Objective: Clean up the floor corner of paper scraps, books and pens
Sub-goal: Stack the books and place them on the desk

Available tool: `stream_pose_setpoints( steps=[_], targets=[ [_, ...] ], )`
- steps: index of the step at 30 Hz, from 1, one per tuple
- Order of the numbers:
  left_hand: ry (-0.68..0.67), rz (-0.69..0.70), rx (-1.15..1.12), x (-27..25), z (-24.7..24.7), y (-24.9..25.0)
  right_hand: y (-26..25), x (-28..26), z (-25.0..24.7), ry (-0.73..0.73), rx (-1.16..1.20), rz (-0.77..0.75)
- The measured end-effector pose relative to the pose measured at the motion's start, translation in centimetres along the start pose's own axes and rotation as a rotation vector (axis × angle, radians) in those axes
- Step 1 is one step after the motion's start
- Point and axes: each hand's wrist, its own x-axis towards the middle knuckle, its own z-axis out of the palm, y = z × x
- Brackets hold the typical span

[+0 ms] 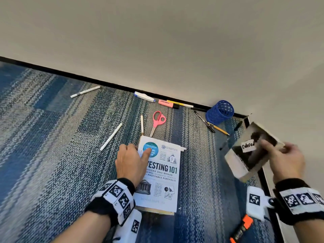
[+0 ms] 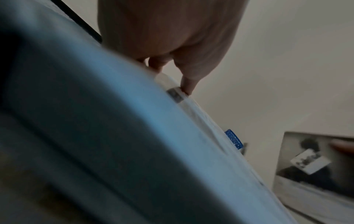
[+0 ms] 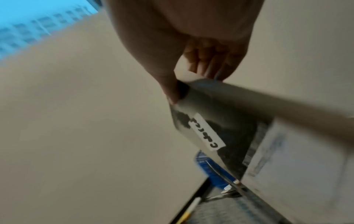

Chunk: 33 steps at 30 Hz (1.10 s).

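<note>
1. books: white book [image 1: 163, 174] flat on carpet [image 1: 52, 137], long axis pointing toward the wall [image 1: 157, 41]; dark book [image 1: 249, 155] lifted clear to the right.
2. left hand [image 1: 130, 163] pinches white book's far left edge, thumb on cover; right hand [image 1: 287, 160] grips dark book.
3. left hand nearer; pens [image 1: 111, 136] scattered beyond.

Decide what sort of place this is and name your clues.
Probably an office or classroom corner: blue-grey patterned carpet, a black baseboard under a plain wall, and stationery strewn about, such as pink scissors and a tipped blue mesh pen cup.
</note>
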Motion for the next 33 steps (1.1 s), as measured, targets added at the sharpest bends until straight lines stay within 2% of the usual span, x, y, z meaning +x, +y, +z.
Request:
stream_pose_setpoints(
  steps=[4,6,8,11,14,16,19,21,23,24,27,29,33],
  targets=[
    [0.039,-0.004,-0.121,-0.1,-0.3,-0.3,-6.0,-6.0,-0.7,-0.177,0.246,-0.286],
    [-0.010,-0.007,-0.178,0.2,-0.4,-0.4,-7.7,-8.8,0.4,-0.312,0.338,-0.310],
    [-0.113,-0.034,-0.212,0.4,-0.6,-0.5,-8.3,-11.3,2.9,-0.520,0.372,-0.258],
    [-0.211,-0.009,-0.223,0.7,-1.3,-0.7,-7.2,-14.6,7.7,-0.698,0.136,-0.197],
    [-0.369,0.005,-0.313,0.2,-2.5,-1.1,-4.3,-17.4,11.4,-0.855,-0.253,-0.281],
    [-0.491,-0.023,-0.354,-0.3,-2.2,-1.8,-2.6,-18.8,12.0,-0.943,-0.298,-0.137],
    [-0.465,-0.073,-0.357,-0.4,0.1,-3.1,-2.3,-20.3,11.6,-1.088,0.083,0.310],
    [-0.512,-0.216,-0.619,-0.1,1.0,-3.6,-3.1,-21.3,10.9,-1.159,0.305,0.503],
    [-0.651,-0.298,-0.851,0.1,0.4,-3.5,-3.6,-21.8,10.5,-1.208,0.430,0.586],
    [-0.712,-0.301,-0.870,0.3,0.0,-3.5,-3.7,-21.9,10.4,-1.222,0.476,0.596],
    [-0.805,-0.292,-0.800,0.9,-0.6,-4.0,-4.0,-21.6,10.2,-1.203,0.563,0.606],
    [-0.841,-0.300,-0.723,1.2,-1.0,-4.3,-4.1,-21.3,10.1,-1.216,0.623,0.676],
    [-0.930,-0.260,-0.689,0.6,-3.9,-3.2,-3.4,-21.2,10.7,-1.246,0.573,0.701]
  ],
)
